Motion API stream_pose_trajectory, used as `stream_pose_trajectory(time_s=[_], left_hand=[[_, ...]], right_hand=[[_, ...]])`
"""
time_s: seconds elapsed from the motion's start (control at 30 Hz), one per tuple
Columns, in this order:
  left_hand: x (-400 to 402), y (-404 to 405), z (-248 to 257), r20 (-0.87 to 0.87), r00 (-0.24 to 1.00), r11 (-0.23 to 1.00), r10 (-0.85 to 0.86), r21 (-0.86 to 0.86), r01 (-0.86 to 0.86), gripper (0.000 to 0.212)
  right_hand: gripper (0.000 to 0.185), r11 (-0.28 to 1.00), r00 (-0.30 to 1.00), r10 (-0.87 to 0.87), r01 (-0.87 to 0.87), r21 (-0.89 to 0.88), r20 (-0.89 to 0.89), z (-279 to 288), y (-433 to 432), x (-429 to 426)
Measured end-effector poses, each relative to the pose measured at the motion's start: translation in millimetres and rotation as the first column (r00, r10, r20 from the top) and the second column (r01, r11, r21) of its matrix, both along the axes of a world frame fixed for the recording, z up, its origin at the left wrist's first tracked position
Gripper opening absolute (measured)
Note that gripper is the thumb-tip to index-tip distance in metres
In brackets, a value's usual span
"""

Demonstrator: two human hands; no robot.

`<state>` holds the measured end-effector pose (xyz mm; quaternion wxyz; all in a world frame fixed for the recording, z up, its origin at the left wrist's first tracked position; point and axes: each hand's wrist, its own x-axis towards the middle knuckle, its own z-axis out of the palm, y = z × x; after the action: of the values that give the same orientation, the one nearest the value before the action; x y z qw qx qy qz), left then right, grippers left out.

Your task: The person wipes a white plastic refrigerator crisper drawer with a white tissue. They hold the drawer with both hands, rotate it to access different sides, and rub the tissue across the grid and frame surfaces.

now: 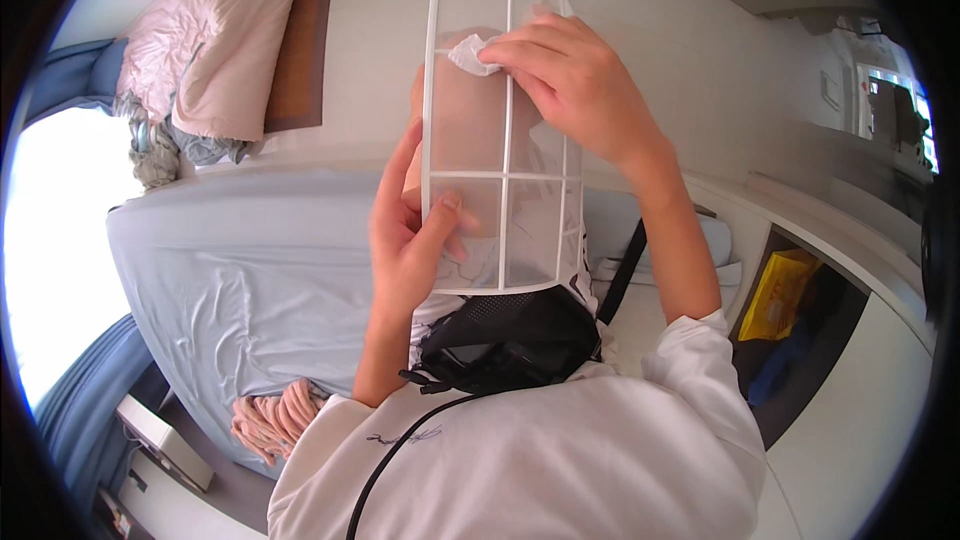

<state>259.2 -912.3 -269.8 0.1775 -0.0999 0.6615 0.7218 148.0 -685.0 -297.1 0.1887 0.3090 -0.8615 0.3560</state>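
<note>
A white-framed mesh air filter (471, 112) is held up in front of my lap, its long side running away from me. My left hand (409, 229) grips its left edge, thumb on the near face and fingers showing blurred through the mesh. Pinched between the thumb and fingers of my right hand (574, 79) is a crumpled white tissue (474, 56). The tissue lies against the upper part of the mesh, by the middle rib. My bare legs appear hazily behind the filter.
A black pouch (514, 330) rests at my waist. Left of me is a bed with a grey-blue sheet (285, 300) and a bunched pink cloth (277, 416). Pink bedding (232, 37) lies at the upper left. A yellow bag (776, 296) sits in the open cabinet niche at right.
</note>
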Motion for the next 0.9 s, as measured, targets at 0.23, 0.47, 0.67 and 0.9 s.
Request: stream_pose_trajectory(time_s=[0.23, 0.47, 0.67, 0.9], left_hand=[[-4.3, 2.7, -6.1, -0.029, 1.0, 1.0, -0.001, 0.017, 0.001, 0.069], [-3.5, 4.8, -7.4, -0.028, 1.0, 1.0, 0.001, -0.014, -0.001, 0.059], [-3.8, 9.2, -12.7, -0.014, 0.999, 0.998, 0.033, -0.052, -0.033, 0.057], [-7.1, 9.3, -16.8, -0.073, 0.996, 0.993, 0.052, -0.102, -0.059, 0.059]], right_hand=[[0.029, 0.999, 0.999, 0.0, -0.002, 0.037, 0.052, -6.1, 9.8, 8.7], [0.044, 0.978, 0.992, 0.089, -0.105, 0.179, 0.094, 4.7, 18.6, 17.5], [0.042, 0.964, 0.962, 0.212, -0.234, 0.125, 0.169, 2.7, 0.4, 64.7], [0.033, 0.992, 0.985, 0.112, -0.104, -0.072, 0.13, 0.8, -9.6, 43.3]])
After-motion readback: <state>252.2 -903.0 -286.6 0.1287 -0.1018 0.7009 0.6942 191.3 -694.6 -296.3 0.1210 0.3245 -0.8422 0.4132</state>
